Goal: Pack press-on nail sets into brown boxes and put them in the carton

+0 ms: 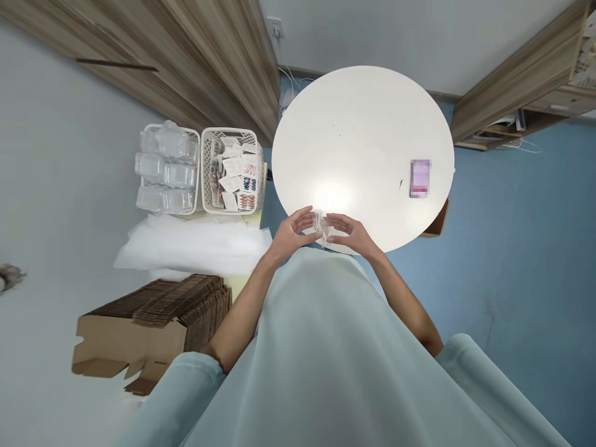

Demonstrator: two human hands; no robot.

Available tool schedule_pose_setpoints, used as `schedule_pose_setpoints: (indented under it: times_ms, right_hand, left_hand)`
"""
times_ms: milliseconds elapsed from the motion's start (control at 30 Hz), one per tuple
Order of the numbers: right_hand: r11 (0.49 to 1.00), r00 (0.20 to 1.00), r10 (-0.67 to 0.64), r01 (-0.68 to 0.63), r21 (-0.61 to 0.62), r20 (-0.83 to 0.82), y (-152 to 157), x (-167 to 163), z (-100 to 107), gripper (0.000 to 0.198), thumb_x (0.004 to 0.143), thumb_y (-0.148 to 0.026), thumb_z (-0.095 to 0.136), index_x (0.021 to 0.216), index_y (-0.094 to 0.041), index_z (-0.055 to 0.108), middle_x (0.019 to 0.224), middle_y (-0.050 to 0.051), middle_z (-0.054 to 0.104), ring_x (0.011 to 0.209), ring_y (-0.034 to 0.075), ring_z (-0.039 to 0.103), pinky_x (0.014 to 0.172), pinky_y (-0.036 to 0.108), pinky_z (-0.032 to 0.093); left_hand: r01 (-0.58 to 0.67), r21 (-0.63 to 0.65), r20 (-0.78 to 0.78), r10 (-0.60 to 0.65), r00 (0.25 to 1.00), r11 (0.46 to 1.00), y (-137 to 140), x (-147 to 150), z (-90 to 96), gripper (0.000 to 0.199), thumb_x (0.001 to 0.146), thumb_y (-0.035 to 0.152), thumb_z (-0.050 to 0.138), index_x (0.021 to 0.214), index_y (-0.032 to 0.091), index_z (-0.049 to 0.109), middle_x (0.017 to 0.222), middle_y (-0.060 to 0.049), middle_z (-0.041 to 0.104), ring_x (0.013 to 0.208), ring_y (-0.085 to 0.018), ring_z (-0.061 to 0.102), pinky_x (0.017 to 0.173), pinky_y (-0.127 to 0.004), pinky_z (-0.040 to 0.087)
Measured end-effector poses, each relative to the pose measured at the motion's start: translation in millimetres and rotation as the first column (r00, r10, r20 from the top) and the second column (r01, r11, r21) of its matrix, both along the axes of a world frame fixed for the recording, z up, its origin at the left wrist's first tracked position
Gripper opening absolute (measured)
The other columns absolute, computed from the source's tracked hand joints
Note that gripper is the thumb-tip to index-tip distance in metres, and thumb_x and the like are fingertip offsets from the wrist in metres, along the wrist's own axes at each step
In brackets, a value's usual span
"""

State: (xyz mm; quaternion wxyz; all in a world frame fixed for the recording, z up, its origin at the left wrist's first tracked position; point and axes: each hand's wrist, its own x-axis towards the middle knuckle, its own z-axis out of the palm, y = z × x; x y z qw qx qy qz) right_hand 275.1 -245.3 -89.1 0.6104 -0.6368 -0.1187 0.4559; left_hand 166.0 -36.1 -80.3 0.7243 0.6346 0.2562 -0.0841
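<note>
The clear plastic case (pixel 322 227) sits between my two hands at the lower middle of the frame, just over the near edge of the round white table (pixel 363 124). My left hand (pixel 289 233) pinches its left side with curled fingers, and my right hand (pixel 350 233) closes on its right side the same way. The case is small, glossy and see-through, so I judge it could slip if I squeeze unevenly, and it would drop off the table edge onto my lap. Glare from the tabletop also hides its outline. The two white baskets (pixel 200 171) stand well apart, left of centre.
</note>
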Motion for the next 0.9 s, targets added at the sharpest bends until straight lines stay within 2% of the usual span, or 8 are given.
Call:
schedule_pose_setpoints:
  times_ms: [67,167,367,467,700,900]
  right_hand:
    - [0.999,0.996,0.037,-0.035,-0.032,0.083,-2.2,-1.8,5.1,0.08,0.069,-0.051,0.101,0.142,-0.033,0.072,0.146,0.007,0.073,0.142,0.033,0.065,0.126,0.056,0.048]
    - [0.994,0.986,0.075,-0.061,-0.094,0.151,-3.6,-6.0,11.0,0.078,0.072,-0.048,0.1,0.143,-0.035,0.072,0.146,0.005,0.073,0.141,0.034,0.066,0.125,0.059,0.049]
    - [0.991,0.99,0.08,-0.067,-0.114,0.114,-7.2,-11.6,12.5,0.068,0.071,-0.044,0.101,0.134,-0.034,0.079,0.143,0.004,0.075,0.137,0.035,0.069,0.123,0.059,0.052]
    - [0.993,0.994,0.075,-0.068,-0.094,0.081,-9.7,-12.8,13.6,0.067,0.07,-0.044,0.101,0.133,-0.034,0.08,0.139,0.004,0.077,0.138,0.035,0.069,0.125,0.06,0.05]
    - [0.997,0.997,0.07,-0.071,-0.04,-0.041,-13.6,-11.7,17.0,0.068,0.067,-0.048,0.102,0.129,-0.029,0.081,0.137,0.007,0.078,0.136,0.037,0.07,0.118,0.059,0.056]
    - [0.999,1.0,0.013,-0.013,0.044,-0.002,-11.5,-7.4,15.0,0.055,0.079,-0.06,0.093,0.118,-0.026,0.075,0.134,0.009,0.078,0.128,0.032,0.073,0.117,0.054,0.055]
  left_hand:
    - [0.01,0.008,-0.012,-0.01,1.0,1.0,-0.5,-0.7,0.3,0.099,0.068,0.053,0.099,0.154,0.021,0.061,0.145,-0.017,0.07,0.139,-0.038,0.065,0.124,-0.057,0.049]
    - [0.026,0.001,-0.021,-0.026,0.999,1.0,-0.4,-1.8,2.6,0.099,0.067,0.052,0.1,0.152,0.021,0.062,0.143,-0.017,0.071,0.135,-0.039,0.068,0.121,-0.059,0.052]
    - [0.068,-0.006,-0.038,-0.069,0.997,0.998,-1.4,-5.1,6.9,0.099,0.063,0.052,0.102,0.15,0.02,0.066,0.142,-0.019,0.071,0.131,-0.041,0.07,0.117,-0.06,0.055]
    - [0.073,-0.019,-0.033,-0.074,0.997,0.997,-2.2,-8.4,6.6,0.1,0.062,0.053,0.102,0.149,0.02,0.067,0.143,-0.018,0.071,0.132,-0.042,0.07,0.118,-0.06,0.054]
    - [0.087,-0.127,-0.01,-0.089,0.996,0.988,4.0,-18.9,7.0,0.097,0.065,0.054,0.101,0.15,0.02,0.068,0.148,-0.02,0.069,0.136,-0.043,0.068,0.116,-0.059,0.055]
    - [0.046,-0.165,0.047,-0.039,0.998,0.985,9.5,-25.7,7.7,0.095,0.07,0.052,0.098,0.154,0.024,0.064,0.154,-0.018,0.066,0.144,-0.04,0.061,0.116,-0.053,0.056]
